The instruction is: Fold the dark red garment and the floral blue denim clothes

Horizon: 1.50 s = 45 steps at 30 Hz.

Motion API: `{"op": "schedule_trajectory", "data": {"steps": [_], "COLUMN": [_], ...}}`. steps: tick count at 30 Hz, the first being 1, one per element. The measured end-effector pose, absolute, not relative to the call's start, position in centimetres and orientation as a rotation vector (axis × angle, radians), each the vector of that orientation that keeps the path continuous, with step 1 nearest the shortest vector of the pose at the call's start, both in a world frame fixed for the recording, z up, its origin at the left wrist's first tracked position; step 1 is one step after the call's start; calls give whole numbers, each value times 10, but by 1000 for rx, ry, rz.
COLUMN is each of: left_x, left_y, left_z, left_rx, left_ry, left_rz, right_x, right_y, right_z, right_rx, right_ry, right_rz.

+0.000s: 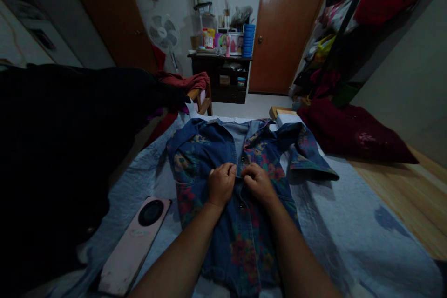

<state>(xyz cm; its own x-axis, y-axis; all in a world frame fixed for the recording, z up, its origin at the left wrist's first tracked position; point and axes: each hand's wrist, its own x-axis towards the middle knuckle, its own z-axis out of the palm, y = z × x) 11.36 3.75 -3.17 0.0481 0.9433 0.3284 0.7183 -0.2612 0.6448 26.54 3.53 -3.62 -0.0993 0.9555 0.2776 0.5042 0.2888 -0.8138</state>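
A blue denim jacket [223, 237] with red and yellow flowers lies spread on a pale blue cloth, its collar end away from me. Above the middle, its front edges part and show the lighter inside; lower down they meet, with a button visible. My left hand [222, 180] is closed on the left front edge, fingers curled into the denim. Opposite it, my right hand [256, 180] pinches the right front edge. The two hands are close together but apart. Beneath the fingers, any button or buttonhole is hidden.
A pink phone [134, 244] lies left of the jacket. Dark clothing [59, 158] fills the left side. On the right is a maroon pillow [356, 135] by a bare wooden surface [384, 179]. Beyond stand a fan [163, 32] and a dark cabinet [218, 79].
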Motion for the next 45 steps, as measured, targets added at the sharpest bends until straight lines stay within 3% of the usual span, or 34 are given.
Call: {"op": "schedule_trajectory", "data": {"steps": [5, 14, 20, 25, 30, 36, 45], "left_x": [115, 116, 124, 120, 114, 122, 114], "left_y": [43, 47, 36, 45, 61, 50, 59], "left_z": [-34, -34, -22, -30, -41, -31, -36], "left_rx": [1872, 2001, 2184, 1745, 1306, 1493, 1516], "left_ry": [1787, 1865, 1795, 1471, 1350, 1563, 1723], "left_rz": [924, 681, 1126, 1390, 1358, 1289, 1174], "right_x": [266, 270, 274, 271, 270, 273, 278], "right_y": [40, 47, 42, 39, 38, 39, 46], "right_z": [-53, -64, -39, -37, -39, -41, -54], "right_rx": [-1464, -1487, -1505, -1427, -1445, -1654, -1583], "right_ry": [-1699, -1597, -1257, -1179, -1099, -1296, -1396], "right_rz": [301, 446, 660, 672, 753, 356, 459]}}
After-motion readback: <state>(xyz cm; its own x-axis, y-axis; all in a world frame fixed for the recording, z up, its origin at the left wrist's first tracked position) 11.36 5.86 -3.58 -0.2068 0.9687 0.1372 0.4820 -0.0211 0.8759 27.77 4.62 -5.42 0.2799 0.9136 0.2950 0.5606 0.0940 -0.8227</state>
